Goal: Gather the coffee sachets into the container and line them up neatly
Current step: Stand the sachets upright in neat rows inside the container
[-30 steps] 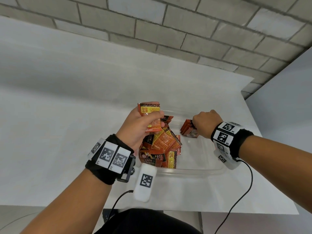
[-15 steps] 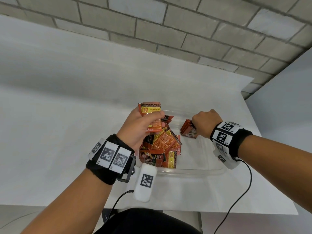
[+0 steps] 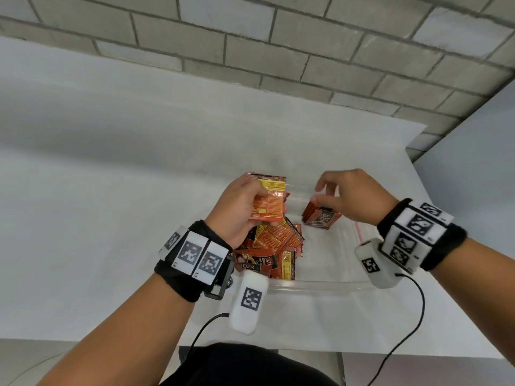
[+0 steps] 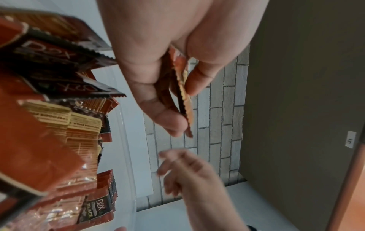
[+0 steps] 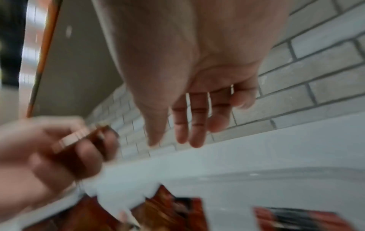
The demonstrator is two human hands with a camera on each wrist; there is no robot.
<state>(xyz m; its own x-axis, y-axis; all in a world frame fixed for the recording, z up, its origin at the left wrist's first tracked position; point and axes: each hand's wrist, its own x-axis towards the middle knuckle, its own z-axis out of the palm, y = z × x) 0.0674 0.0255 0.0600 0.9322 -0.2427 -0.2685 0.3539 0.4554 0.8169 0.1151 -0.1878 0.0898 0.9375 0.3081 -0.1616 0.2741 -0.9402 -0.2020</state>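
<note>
On the white table, seen from the head view, a clear container serves as reference. Left hand is raised over the container's left half, fingers and thumb curled round a small stack of sachets, printed backs facing the camera. Below that hand, a loose heap of sachets lies jumbled against the container's left side. Toward the container's far right, a short row of sachets stands on edge, leaning. Right hand hovers just above this row, fingers spread and relaxed, holding nothing.

Left wrist view: the left hand pinches the stack of sachets edge-on between thumb and fingers. The heap of sachets fills the frame's left, inside the container's wall. The right hand shows blurred, fingers extended.

Right wrist view: blurred. The right hand has fingers straight and apart, empty. The left hand grips its stack. Sachets lie below inside the container; details cannot be made out.
</note>
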